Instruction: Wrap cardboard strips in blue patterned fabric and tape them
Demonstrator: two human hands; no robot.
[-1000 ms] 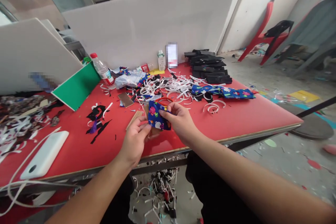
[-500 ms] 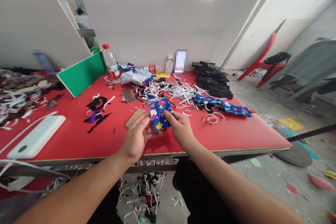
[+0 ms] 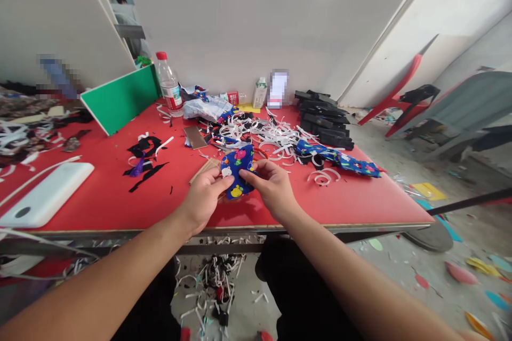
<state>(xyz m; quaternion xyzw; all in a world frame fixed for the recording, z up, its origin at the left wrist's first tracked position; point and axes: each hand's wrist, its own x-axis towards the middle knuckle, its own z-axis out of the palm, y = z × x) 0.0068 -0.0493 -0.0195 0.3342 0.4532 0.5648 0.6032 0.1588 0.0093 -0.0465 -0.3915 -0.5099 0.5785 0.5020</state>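
Note:
Just above the front of the red table, both hands hold a small blue fabric piece [image 3: 238,170] printed with colourful cartoon figures. My left hand [image 3: 206,194] pinches its left edge, thumb on the front face. On the other side, my right hand [image 3: 272,184] grips the right edge between thumb and fingers. A red cord [image 3: 262,153] shows by the cloth's upper right; whether it is attached I cannot tell. Partly behind my left hand lies a tan cardboard piece [image 3: 203,169]. More blue printed fabric pieces [image 3: 358,164] lie in a strip to the right.
White curled trimmings [image 3: 276,136] are heaped beyond my hands. Stacked black pieces [image 3: 324,117] sit at the back right, near a phone [image 3: 279,88] and a carton [image 3: 260,93]. A red-capped bottle [image 3: 170,88], green board [image 3: 122,98] and white power bank [image 3: 48,194] are leftward.
The fabric piece has turned and tilted slightly in my hands. My left fingers have closed into a pinch on its edge, and my right fingers have shifted along the right side. The view has tipped down.

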